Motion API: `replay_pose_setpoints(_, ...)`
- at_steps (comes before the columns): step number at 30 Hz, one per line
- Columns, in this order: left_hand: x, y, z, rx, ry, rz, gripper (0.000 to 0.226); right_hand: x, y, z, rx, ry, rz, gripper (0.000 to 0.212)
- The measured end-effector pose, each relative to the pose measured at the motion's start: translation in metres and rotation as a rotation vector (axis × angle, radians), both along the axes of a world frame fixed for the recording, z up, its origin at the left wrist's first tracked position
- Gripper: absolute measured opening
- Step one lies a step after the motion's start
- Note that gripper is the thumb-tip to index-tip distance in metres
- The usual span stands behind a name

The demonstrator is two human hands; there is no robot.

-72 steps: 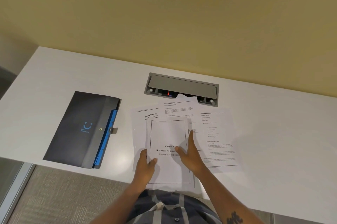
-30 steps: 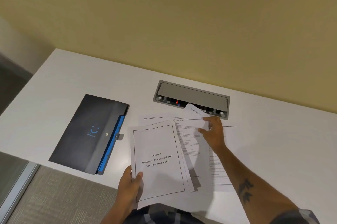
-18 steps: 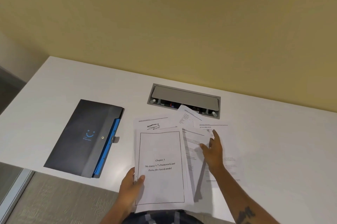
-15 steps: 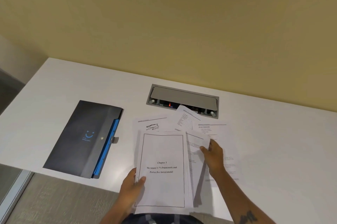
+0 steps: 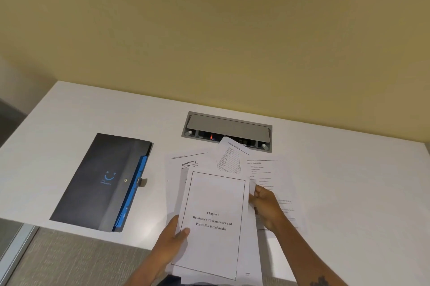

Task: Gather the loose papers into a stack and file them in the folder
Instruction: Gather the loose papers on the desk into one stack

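Left hand (image 5: 171, 242) pinches the white titled stack of papers (image 5: 213, 222) at its lower left edge, raised over the white table (image 5: 349, 192). Right hand (image 5: 267, 206) closes its grip on another sheet's edge. More loose printed sheets (image 5: 271, 170) lie beyond; the dark grey folder (image 5: 100, 181) lies closed, well left.

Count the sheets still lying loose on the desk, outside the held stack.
3 visible: a sheet with a scribbled heading left of the held stack, a tilted sheet reaching the desk's cable box, and a text sheet under the right hand. Others may be hidden underneath.
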State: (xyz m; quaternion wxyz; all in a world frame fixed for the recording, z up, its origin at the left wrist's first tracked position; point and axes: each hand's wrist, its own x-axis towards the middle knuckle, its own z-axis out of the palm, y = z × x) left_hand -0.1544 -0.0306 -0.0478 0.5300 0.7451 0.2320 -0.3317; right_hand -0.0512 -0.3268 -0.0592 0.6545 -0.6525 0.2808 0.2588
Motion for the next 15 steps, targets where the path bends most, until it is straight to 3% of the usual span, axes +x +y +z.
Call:
replay_pose_setpoints(4,0.000,-0.006,-0.001,-0.079,-0.003,-0.002,0.044,-0.002,0.005,0.005,-0.001,0.034,0.078,0.040)
replay_pose_setpoints(9,0.001,-0.015,0.002,-0.124,0.014,0.136,0.025,-0.003,0.006,0.006,0.009,0.059,0.146,0.037)
replay_pose_setpoints(13,-0.001,-0.021,0.002,-0.132,0.000,0.190,0.030,0.001,0.001,0.010,0.101,0.064,0.181,0.020)
replay_pose_setpoints(15,-0.002,-0.023,0.002,-0.108,-0.017,0.207,0.032,0.010,-0.006,0.016,0.068,0.058,0.181,0.028)
